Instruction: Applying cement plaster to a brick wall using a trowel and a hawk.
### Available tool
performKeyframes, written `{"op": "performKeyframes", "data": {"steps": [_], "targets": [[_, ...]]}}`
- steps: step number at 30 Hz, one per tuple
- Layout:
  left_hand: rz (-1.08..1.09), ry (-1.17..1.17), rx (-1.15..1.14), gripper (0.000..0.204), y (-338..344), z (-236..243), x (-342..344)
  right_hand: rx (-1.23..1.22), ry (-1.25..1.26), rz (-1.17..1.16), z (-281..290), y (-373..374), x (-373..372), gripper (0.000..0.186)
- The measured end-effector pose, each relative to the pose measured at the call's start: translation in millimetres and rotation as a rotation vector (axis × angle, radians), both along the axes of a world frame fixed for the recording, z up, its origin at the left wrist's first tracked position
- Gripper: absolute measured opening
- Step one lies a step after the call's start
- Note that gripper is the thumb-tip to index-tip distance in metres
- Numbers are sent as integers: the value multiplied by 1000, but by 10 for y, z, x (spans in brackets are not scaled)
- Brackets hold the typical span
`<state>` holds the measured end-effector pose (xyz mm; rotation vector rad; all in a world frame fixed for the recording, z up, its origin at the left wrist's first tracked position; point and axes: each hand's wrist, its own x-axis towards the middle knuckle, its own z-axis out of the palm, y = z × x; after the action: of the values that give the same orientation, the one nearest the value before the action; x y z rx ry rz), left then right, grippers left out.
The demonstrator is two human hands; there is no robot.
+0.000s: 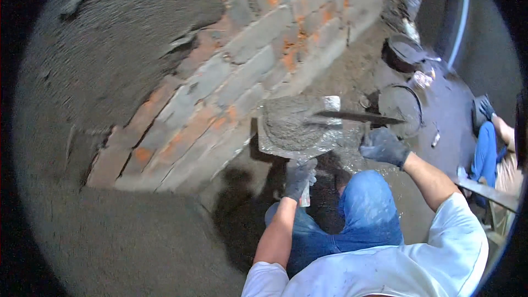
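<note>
My left hand (300,179), in a dark glove, is closed below the near edge of a plasterer's hawk (332,105), its board heaped with wet grey mortar (289,124). Gripped in my gloved right hand (386,147) is a plastering trowel (360,116). Its long blade appears almost edge-on, and its left end is over the mortar. Whether the blade touches the mortar I cannot tell. My fingers hide most of both handles.
Ahead stands a partly bare brick wall (253,71), with grey plaster (110,49) to its left. A mortar bucket (421,107) and a dark bucket (404,52) stand to the right, near a pale hose (462,22). Another person's jeans-clad leg (484,154) and a plank (487,191) are farther right.
</note>
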<state>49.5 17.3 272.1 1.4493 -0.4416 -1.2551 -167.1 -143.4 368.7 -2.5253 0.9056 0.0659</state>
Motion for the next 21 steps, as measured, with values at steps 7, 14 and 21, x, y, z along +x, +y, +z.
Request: {"op": "performKeyframes", "data": {"steps": [7,14,21], "targets": [[259,134,-180,31,1018,-292,1290,-364,-303,574,708,639,1321,26],[-7,-1502,-28,33,1597,1723,1421,-623,-621,754,1011,519,2084,25],[-485,-1951,539,23,2480,660,1735,-650,-625,847,1156,1194,2919,41]]}}
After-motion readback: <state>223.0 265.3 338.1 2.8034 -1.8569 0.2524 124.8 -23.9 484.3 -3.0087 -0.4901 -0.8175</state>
